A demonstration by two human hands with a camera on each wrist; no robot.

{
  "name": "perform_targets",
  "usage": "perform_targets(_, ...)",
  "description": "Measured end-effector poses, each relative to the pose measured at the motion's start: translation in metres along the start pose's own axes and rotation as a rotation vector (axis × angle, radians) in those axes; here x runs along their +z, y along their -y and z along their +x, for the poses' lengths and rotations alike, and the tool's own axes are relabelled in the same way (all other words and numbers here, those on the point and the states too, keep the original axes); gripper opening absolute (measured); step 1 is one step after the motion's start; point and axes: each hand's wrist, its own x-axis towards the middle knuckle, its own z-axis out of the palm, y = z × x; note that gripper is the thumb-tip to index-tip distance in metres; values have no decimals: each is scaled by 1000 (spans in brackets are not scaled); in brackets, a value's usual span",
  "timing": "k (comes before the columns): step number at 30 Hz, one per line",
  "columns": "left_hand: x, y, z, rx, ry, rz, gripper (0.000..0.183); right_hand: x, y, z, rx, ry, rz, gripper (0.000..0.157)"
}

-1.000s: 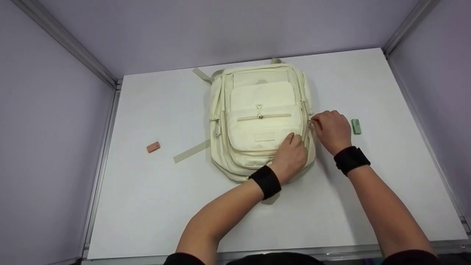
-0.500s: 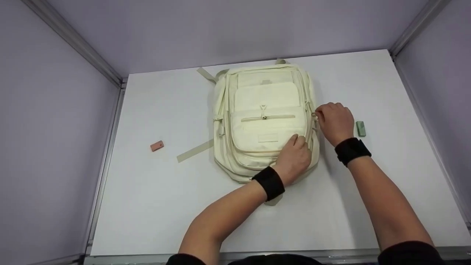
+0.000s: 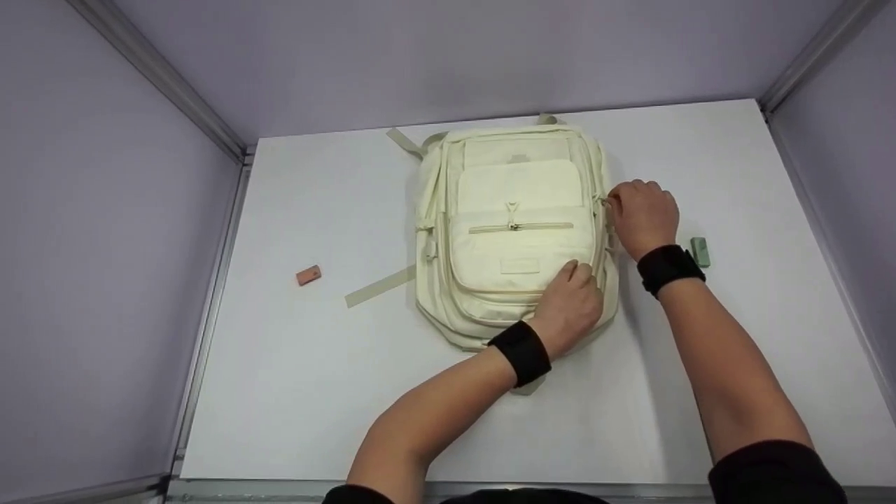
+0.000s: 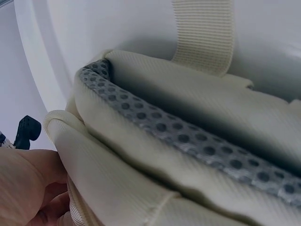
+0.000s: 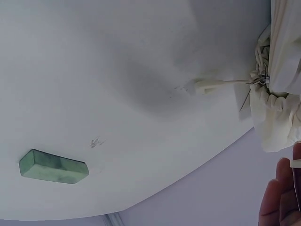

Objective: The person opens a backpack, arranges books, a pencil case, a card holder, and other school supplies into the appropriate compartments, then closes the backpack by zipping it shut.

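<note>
A cream backpack (image 3: 521,252) lies front side up on the white table. My left hand (image 3: 568,308) grips the bag's lower right edge; in the left wrist view, the fingers (image 4: 35,188) curl in behind a fold of cream fabric, so their tips are hidden. At the bag's right side, my right hand (image 3: 645,215) pinches a zipper pull. A bit of this cream zipper pull (image 5: 295,163) shows between the fingers at the edge of the right wrist view. A drawstring side pocket with a cord end (image 5: 211,85) hangs near that hand.
A green block (image 3: 700,252) lies right of the bag, and a reddish-orange block (image 3: 309,275) lies to its left. Loose straps (image 3: 380,285) spread from the bag's left side. Pale walls (image 3: 448,63) enclose the table's back and sides.
My right hand has moved up along the backpack's right side toward its top, pulling the zipper pull. The left hand keeps its grip at the lower right. The head view has shifted slightly.
</note>
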Motion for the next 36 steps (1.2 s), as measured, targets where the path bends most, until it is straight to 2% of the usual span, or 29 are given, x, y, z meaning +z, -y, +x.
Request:
perform_targets(8,1,-1,-1,21,23,42,28,1,2,2,41,32,15,19)
perform_targets(13,3,1,-2,12,7,46,29,3,4,-1,54,17,49,21)
perform_targets(16,4,3,-2,5,8,39,29,5,5,-3,15,-12,84,22)
perform_targets(22,5,7,-1,-7,11,31,30,11,5,-9,-122,-29,186,20)
perform_targets(28,6,9,0,-16,-5,4,28,16,3,-11,-129,-39,260,21)
perform_targets(31,7,13,-2,-13,-44,-45,25,17,4,-11,-109,-32,282,23)
perform_targets(36,5,31,-2,-13,-250,-194,20,17,7,-8,-56,8,308,26)
